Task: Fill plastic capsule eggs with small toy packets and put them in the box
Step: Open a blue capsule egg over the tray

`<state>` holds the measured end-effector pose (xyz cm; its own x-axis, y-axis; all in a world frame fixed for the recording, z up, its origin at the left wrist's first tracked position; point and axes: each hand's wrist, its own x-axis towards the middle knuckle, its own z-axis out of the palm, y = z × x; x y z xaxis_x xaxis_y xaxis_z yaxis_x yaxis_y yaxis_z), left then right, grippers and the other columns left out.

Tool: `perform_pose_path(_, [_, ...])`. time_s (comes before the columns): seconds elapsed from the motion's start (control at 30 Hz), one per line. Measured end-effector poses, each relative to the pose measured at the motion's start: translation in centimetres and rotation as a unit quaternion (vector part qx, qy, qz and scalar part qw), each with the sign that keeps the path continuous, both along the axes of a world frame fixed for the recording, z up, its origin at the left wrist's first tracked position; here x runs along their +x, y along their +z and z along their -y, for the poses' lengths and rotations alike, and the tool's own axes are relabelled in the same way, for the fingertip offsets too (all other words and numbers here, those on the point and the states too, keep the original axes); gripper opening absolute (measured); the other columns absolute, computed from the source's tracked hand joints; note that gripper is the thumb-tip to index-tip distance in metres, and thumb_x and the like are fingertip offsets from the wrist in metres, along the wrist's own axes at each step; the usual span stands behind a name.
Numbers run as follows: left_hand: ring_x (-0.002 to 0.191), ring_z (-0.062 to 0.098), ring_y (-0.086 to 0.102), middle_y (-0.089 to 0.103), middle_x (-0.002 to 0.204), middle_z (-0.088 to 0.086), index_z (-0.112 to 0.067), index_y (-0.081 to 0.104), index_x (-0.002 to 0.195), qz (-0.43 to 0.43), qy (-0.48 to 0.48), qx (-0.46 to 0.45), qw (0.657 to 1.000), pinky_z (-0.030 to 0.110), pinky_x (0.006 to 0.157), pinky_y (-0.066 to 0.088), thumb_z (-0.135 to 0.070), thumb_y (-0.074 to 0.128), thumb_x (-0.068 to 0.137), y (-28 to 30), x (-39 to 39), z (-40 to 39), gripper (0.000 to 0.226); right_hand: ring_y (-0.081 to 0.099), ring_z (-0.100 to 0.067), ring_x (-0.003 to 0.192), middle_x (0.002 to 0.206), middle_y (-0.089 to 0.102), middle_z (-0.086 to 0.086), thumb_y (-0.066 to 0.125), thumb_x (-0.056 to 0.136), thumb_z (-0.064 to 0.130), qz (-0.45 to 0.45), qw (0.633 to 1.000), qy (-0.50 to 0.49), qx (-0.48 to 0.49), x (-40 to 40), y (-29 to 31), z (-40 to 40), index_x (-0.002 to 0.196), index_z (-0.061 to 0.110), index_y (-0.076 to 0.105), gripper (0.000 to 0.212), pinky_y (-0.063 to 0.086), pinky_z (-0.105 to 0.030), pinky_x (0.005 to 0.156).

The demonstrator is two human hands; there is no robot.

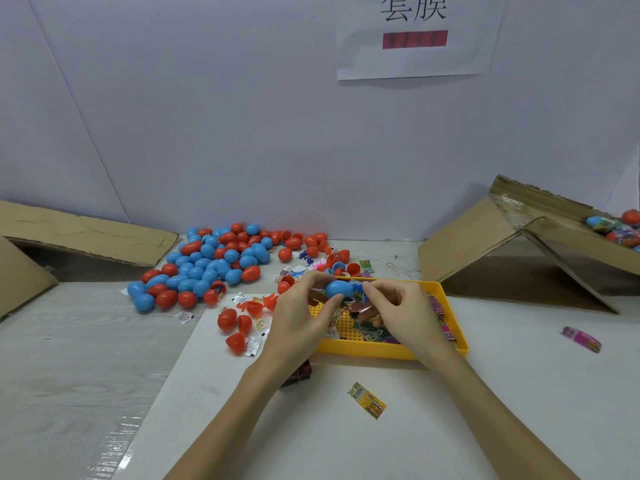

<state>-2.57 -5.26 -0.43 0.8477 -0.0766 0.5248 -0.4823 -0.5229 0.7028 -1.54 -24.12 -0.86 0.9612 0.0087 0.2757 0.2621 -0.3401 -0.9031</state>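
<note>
My left hand [304, 313] grips a blue capsule egg [338, 288] over the yellow tray [381, 350]. My right hand [401, 311] pinches the egg's right end, where a blue piece and a bit of packet show between the fingertips. The tray holds several small toy packets [367, 329]. A heap of blue and red capsule eggs [211, 263] lies at the back left. Open red egg halves [235, 323] lie left of the tray. The cardboard box [571, 244] at the far right holds several filled eggs [620, 230].
A loose yellow packet [367, 400] lies on the white sheet in front of the tray. A pink packet [581, 339] lies at the right. A flattened cardboard flap [86, 233] rests at the back left. A paper sign [415, 36] hangs on the wall.
</note>
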Motion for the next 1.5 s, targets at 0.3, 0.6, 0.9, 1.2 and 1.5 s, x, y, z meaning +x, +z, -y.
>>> perform_pose_path(0.3, [0.099,0.002,0.067,0.071,0.11,-0.012,-0.02,0.067,0.124,-0.03,-0.026,-0.022,0.999,0.019,0.087,0.056,-0.022,0.075,0.092,0.01,-0.18,0.24,0.032,0.075,-0.004,0.083,0.089,0.078,0.013,0.065,0.099,0.039,-0.002,0.999,0.021,-0.044,0.04,-0.21,0.05,0.111,0.026,0.078,0.022,0.059,-0.022,0.07])
perform_pose_path(0.6, [0.1,-0.001,0.068,0.072,0.113,-0.012,-0.021,0.069,0.129,-0.038,-0.038,-0.035,0.998,0.017,0.087,0.056,-0.019,0.076,0.091,0.12,-0.03,0.01,0.039,0.076,-0.009,0.087,0.093,0.078,0.012,0.074,0.095,0.024,0.033,0.998,0.039,0.027,-0.04,0.07,0.24,0.103,0.035,0.075,0.014,0.06,-0.021,0.07])
perform_pose_path(0.9, [0.098,0.003,0.069,0.074,0.112,-0.008,-0.017,0.069,0.13,-0.044,-0.033,-0.048,0.997,0.022,0.088,0.058,-0.021,0.074,0.092,0.45,-0.27,0.13,0.038,0.074,-0.006,0.095,0.098,0.078,0.014,0.075,0.094,0.023,0.048,0.998,0.032,0.017,-0.02,0.05,0.33,0.111,0.027,0.078,0.018,0.062,-0.026,0.08])
perform_pose_path(1.2, [0.096,0.005,0.07,0.074,0.111,-0.006,-0.016,0.069,0.13,-0.044,-0.027,-0.05,0.997,0.022,0.087,0.058,-0.022,0.073,0.093,0.62,-0.34,0.22,0.037,0.072,0.0,0.095,0.096,0.075,0.026,0.075,0.093,0.025,0.082,0.996,0.028,0.015,-0.47,0.49,0.06,0.101,0.045,0.072,0.022,0.057,-0.014,0.077])
perform_pose_path(1.5, [0.095,0.003,0.07,0.074,0.109,-0.008,-0.018,0.07,0.128,-0.046,-0.028,-0.056,0.997,0.019,0.085,0.058,-0.025,0.074,0.092,0.59,-0.42,0.28,0.036,0.071,-0.001,0.095,0.099,0.076,0.018,0.074,0.094,0.023,0.085,0.996,0.0,0.01,-0.69,0.56,-0.09,0.108,0.033,0.075,0.017,0.06,-0.019,0.081])
